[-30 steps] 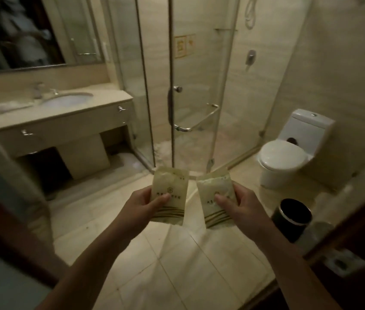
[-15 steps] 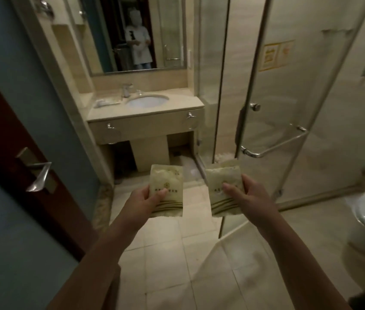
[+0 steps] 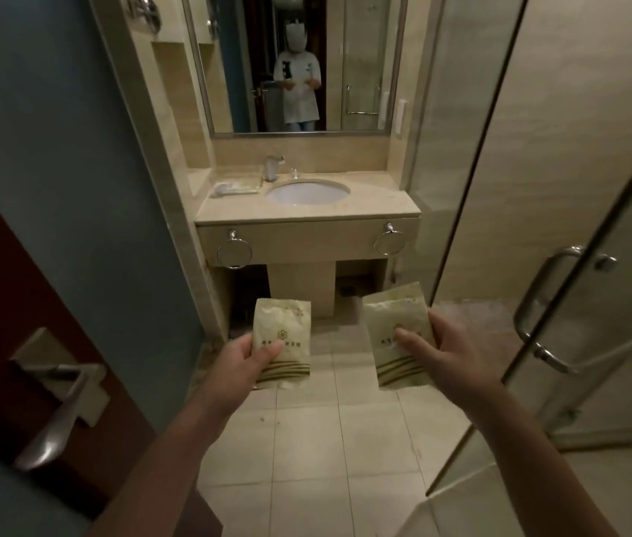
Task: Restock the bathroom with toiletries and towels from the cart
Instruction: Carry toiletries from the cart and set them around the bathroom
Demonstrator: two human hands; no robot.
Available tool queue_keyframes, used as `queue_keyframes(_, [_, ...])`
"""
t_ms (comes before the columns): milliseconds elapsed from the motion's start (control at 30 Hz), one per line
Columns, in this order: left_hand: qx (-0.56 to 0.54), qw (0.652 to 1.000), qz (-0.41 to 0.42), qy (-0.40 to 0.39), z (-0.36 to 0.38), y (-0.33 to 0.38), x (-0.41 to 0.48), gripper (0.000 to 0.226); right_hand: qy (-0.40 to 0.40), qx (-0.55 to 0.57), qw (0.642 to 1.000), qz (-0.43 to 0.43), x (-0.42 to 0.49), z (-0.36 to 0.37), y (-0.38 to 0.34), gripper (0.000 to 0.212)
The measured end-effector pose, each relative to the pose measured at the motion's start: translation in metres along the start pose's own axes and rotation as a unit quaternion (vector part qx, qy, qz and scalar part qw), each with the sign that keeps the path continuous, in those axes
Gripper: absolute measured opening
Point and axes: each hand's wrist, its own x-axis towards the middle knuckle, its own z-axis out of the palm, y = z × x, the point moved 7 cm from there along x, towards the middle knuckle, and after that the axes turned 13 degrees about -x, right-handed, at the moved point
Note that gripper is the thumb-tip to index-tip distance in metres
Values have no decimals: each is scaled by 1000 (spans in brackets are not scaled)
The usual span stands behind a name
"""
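Your left hand (image 3: 246, 358) pinches one packet (image 3: 283, 327) at its lower left edge, thumb (image 3: 271, 351) across the printed face and fingers behind it. Your right hand (image 3: 434, 350) holds the other packet (image 3: 391, 323) the same way at its right edge, tilted a little. Both packets are in the air in front of you, apart from each other, over the floor tiles and well short of the counter (image 3: 376, 205).

These look like sealed, crinkly film sachets with serrated ends. Expect them to be very light, soft and easily creased, with something small and loose or padded inside. The film is probably slick, so a grip at one edge lets the free end flop or twist. Keep your thumb flat on the face rather than on the seam. Don't squeeze hard, since the contents cannot be made out and could crush.

To set them down, the likely spot is by the tray (image 3: 236, 188) left of the basin (image 3: 308, 192). Lay each flat, clear of any wet patch.
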Motion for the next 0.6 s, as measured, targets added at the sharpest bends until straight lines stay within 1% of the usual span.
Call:
queue_keyframes(133, [4, 1000, -2, -7, -16, 12, 66, 12, 1, -6, 1000, 6, 65, 18, -1, 13])
queue_keyframes(400, [-2, 1000, -20, 3, -37, 18, 177, 13, -17, -6, 1000, 10, 181, 55, 14, 14])
queue_keyframes(500, [25, 999, -39, 8, -40, 15, 223, 16, -34, -8, 999, -2, 232, 67, 21, 15])
queue_keyframes(600, [29, 999, -43, 17, -39, 17, 273, 15, -45, 0, 999, -23, 287, 72, 29, 17])
